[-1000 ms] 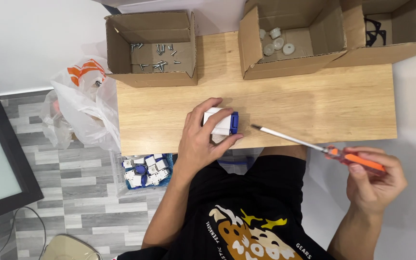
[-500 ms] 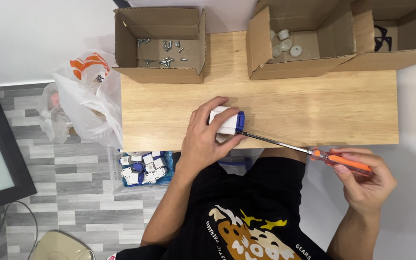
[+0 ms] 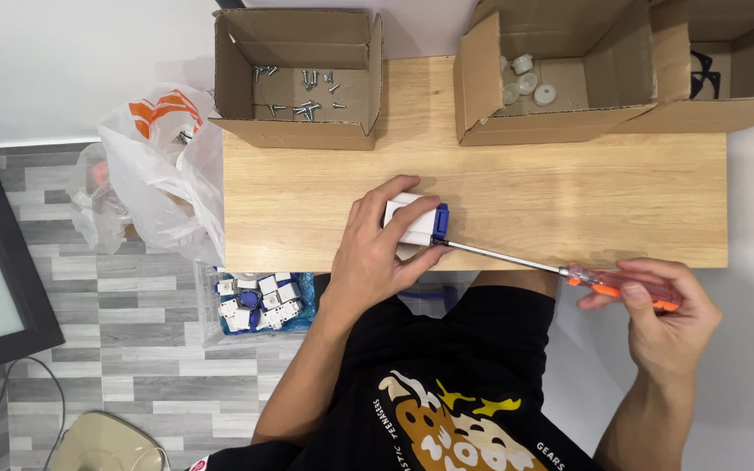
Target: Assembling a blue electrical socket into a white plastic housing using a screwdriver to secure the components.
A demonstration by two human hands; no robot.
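Down low, a light wooden table (image 3: 569, 183) between a white wall and a grey tile floor (image 3: 124, 349), three open cardboard boxes (image 3: 297, 78) along its far edge, bare wood in the middle. Left hand (image 3: 377, 253) wrapped around a small white and blue block (image 3: 416, 221) near the close edge. Right hand (image 3: 669, 314) off the table's corner, fingers closed on an orange screwdriver (image 3: 560, 272), tip touching the block.

left hand (image 3: 377, 253): curled, gripping | right hand (image 3: 669, 318): fingers closed, gripping

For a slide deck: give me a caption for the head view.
Left hand steadies a white-and-blue part on a wooden table while right hand sets an orange-handled screwdriver against it.
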